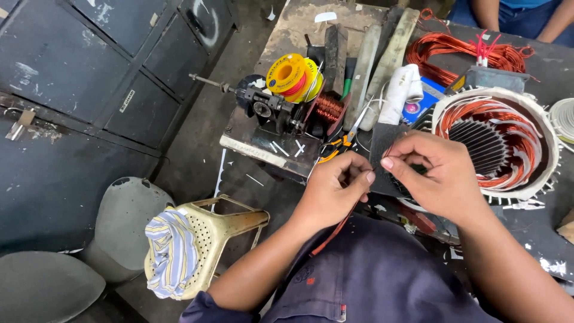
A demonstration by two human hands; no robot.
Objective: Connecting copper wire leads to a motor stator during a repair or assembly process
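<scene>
My left hand (pixel 338 185) is closed on a thin reddish-brown strip (pixel 327 238) that hangs from under its fingers toward my lap. My right hand (pixel 433 173) is just to its right, thumb and forefinger pinched together close to the left fingertips. What lies in that pinch is too small to make out. Behind both hands a dark sheet (pixel 382 140) lies on the bench edge. A motor stator (pixel 541 149) with copper windings sits directly behind my right hand.
Orange-handled scissors (pixel 335 146), a small winding machine (pixel 266 107), yellow spools (pixel 293 75), a white roll (pixel 402 90) and a loose copper wire coil (pixel 454 51) crowd the workbench. Another person (pixel 514 12) sits at the far right. A plastic stool with striped cloth (pixel 173 251) stands at lower left.
</scene>
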